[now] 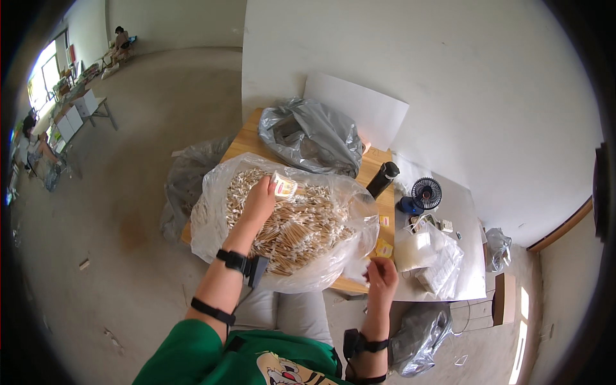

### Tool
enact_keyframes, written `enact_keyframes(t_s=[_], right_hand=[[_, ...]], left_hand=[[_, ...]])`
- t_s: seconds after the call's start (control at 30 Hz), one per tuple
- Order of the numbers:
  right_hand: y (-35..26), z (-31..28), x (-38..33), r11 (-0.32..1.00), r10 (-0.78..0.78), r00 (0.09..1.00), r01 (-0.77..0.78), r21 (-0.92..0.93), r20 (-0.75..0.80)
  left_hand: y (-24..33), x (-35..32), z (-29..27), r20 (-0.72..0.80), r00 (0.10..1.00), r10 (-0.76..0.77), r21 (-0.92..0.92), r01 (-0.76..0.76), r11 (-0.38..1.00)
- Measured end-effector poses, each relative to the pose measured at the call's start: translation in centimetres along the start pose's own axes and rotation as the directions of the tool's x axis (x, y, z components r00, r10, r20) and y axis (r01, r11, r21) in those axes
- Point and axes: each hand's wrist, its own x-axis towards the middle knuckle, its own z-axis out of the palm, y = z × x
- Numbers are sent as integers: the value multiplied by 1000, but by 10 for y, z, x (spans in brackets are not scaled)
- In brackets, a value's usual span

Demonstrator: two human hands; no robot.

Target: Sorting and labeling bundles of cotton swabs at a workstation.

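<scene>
A big heap of cotton swabs [295,228] with white tips and light sticks lies in a spread-open clear plastic bag [208,215] on the wooden table. Above the heap's far side, my left hand [259,202] grips a small packet of cotton swabs [285,186] with a white, yellow and red front. My right hand [383,276] is at the table's near right edge, beside the bag, its fingers curled closed. Something pale and see-through touches those fingertips, too faint to name. Small yellow cards [383,248] lie on the table just beyond this hand.
A grey plastic bag [311,138] sits at the back of the wooden table [247,136]. To the right stand a black bottle [383,179], a small fan [426,194] and white plastic-wrapped packs [443,269]. A grey bag [420,337] is on the floor. Two people sit far left.
</scene>
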Motion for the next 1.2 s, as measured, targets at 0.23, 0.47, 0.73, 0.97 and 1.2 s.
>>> enact_keyframes(t_s=[0.23,0.47,0.73,0.97,1.2], right_hand=[[7,118,32,969,-41,931,-52,242,362],[34,129,8,982,29,966,-76,175,257],[20,122,6,822,-415,900,434,-368,134],[10,123,-10,750,-452,810,572,-332,374],[9,119,-10,729,-447,817,568,-382,364]], left_hand=[[10,-77,19,191,975,-114,-782,222,582],[-7,-102,-5,52,962,269,105,-273,956],[-4,-108,0,346,938,-35,-484,210,850],[-18,-114,30,236,971,-34,-527,157,836],[-5,-117,36,95,980,176,-245,-148,958]])
